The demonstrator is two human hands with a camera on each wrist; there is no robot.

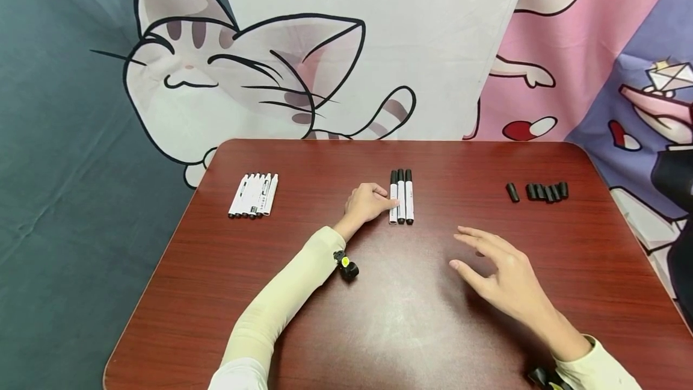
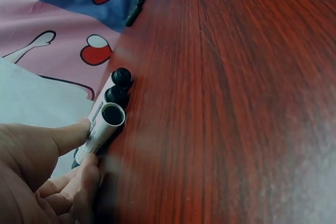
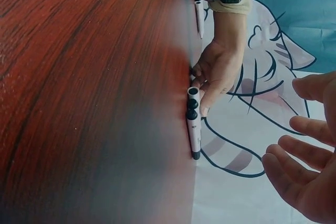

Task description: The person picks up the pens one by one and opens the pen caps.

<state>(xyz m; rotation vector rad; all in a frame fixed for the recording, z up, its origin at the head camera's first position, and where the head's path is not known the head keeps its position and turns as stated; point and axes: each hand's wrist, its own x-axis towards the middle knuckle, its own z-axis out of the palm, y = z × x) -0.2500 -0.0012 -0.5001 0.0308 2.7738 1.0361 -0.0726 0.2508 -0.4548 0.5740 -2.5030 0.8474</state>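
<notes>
Markers (image 1: 401,196) in row, left hand (image 1: 368,202) touching; no containers.

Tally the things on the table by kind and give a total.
Capped markers in the middle row: 3
Uncapped markers in the left bundle: about 6, packed too tightly to be sure
Loose black caps at the right: about 6, some bunched together
Total: about 15

The worktop (image 1: 411,318) is reddish-brown wood grain with a smooth, semi-gloss finish — light glare shows near its front. The three markers (image 1: 401,196) have smooth white plastic barrels and black plastic caps. The loose caps (image 1: 541,191) are black plastic. The printed backdrop (image 1: 325,47) is matt cloth — creased.
</notes>
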